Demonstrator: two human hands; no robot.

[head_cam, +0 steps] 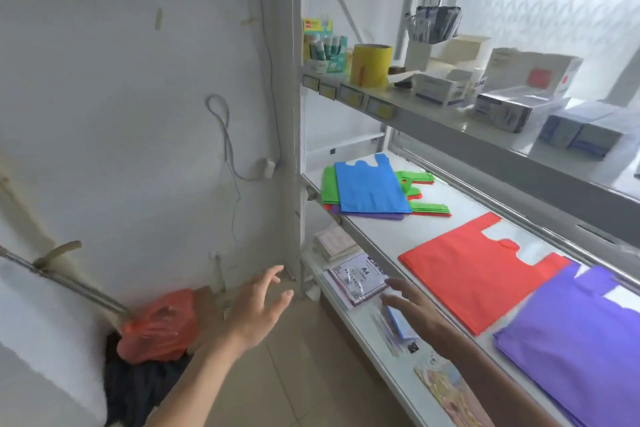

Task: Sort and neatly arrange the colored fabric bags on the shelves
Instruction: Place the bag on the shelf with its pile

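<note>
**Between bags: both hands free, mixed pile still to sort**

Nearest, the purple bag [585, 340] lies flat on the shelf [374, 236], just beside the red bag [464, 274]. The right hand [415, 308] hovers by the shelf's front edge, the left hand [256, 305] out over the floor; each grip is spread wide and holds nothing, though motion blur softens the fingers. Farther back sits the unsorted pile [377, 191], blue bag [367, 187] on top of green, red and purple ones. The next move likely calls for reaching to that pile and lifting the blue bag clear.
</note>
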